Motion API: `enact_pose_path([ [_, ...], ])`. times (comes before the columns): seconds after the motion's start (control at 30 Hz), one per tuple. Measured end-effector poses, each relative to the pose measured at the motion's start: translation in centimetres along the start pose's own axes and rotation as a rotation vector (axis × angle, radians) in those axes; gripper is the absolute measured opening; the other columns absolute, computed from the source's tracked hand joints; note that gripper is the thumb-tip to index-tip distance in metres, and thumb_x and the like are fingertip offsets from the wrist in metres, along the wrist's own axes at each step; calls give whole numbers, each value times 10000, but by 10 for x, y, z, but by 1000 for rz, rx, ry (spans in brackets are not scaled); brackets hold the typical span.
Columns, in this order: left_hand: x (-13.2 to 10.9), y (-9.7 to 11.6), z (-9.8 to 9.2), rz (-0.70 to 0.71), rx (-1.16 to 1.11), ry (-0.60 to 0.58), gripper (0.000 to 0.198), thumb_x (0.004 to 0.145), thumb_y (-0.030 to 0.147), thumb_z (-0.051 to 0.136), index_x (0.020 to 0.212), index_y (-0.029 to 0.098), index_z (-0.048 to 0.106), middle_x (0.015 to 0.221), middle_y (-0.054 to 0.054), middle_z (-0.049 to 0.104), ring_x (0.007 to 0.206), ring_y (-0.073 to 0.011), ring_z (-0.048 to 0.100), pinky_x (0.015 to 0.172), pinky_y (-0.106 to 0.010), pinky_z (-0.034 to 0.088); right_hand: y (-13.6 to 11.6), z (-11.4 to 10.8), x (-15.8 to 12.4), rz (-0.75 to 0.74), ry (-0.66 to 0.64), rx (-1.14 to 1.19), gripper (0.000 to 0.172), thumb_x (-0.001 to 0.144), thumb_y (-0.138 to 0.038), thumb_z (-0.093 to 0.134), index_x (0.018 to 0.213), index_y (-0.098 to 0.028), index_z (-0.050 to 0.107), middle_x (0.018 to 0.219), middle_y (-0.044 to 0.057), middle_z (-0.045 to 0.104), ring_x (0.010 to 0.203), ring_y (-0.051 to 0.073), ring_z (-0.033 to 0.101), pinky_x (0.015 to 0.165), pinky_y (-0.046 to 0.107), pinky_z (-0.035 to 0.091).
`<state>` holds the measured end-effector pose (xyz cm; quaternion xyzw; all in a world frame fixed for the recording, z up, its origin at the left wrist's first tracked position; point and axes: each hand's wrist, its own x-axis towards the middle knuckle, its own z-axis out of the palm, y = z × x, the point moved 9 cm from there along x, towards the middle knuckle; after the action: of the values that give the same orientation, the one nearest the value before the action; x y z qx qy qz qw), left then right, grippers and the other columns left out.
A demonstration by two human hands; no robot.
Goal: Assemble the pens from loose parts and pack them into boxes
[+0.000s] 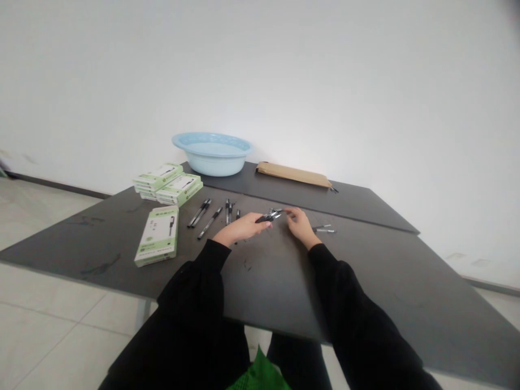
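My left hand [242, 226] is closed around a bunch of black and clear pens [268, 216] above the middle of the table. My right hand [299, 224] is just right of the bunch, its bent fingers pinched at the end of one of the pens; the exact contact is small and blurred. To the left of my left hand, several loose pens [210, 222] lie on the table. A few more pens [325, 229] lie right of my right hand, partly hidden by it.
A green-and-white pen box [157, 235] lies at the left of the dark table [365, 281]. Behind it are stacked similar boxes [179, 187]. A light blue basin [215, 162] stands at the back, with a long brown cardboard packet [292, 173] to its right. A white wall rises behind.
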<state>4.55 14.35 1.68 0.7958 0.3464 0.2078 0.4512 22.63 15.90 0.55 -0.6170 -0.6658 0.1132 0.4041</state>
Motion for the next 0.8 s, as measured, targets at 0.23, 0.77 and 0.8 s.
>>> enact_pose_path([
  [0.23, 3, -8, -11, -37, 22, 142, 275, 824, 392, 522, 843, 138, 624, 571, 36, 489, 496, -107, 419, 485, -221, 307, -27, 46, 3, -225, -164, -547, 314, 915, -189, 429, 1122, -193, 665, 1126, 136, 603, 1065, 268, 485, 889, 389, 309],
  [0.77, 6, 5, 15, -15, -400, 32, 212, 894, 356, 476, 950, 159, 533, 581, 70, 399, 380, -38, 284, 365, -155, 171, -27, -27, -22, -86, 38, 73, 365, 898, -215, 388, 1149, -176, 650, 907, 94, 684, 844, 207, 609, 780, 349, 443],
  [0.8, 6, 4, 17, -17, -400, 22, 210, 896, 357, 473, 947, 161, 530, 585, 69, 403, 380, -37, 283, 364, -154, 168, -21, -38, -20, -39, 100, 221, 335, 890, -259, 413, 1098, -172, 662, 860, 77, 679, 778, 190, 603, 742, 336, 455],
])
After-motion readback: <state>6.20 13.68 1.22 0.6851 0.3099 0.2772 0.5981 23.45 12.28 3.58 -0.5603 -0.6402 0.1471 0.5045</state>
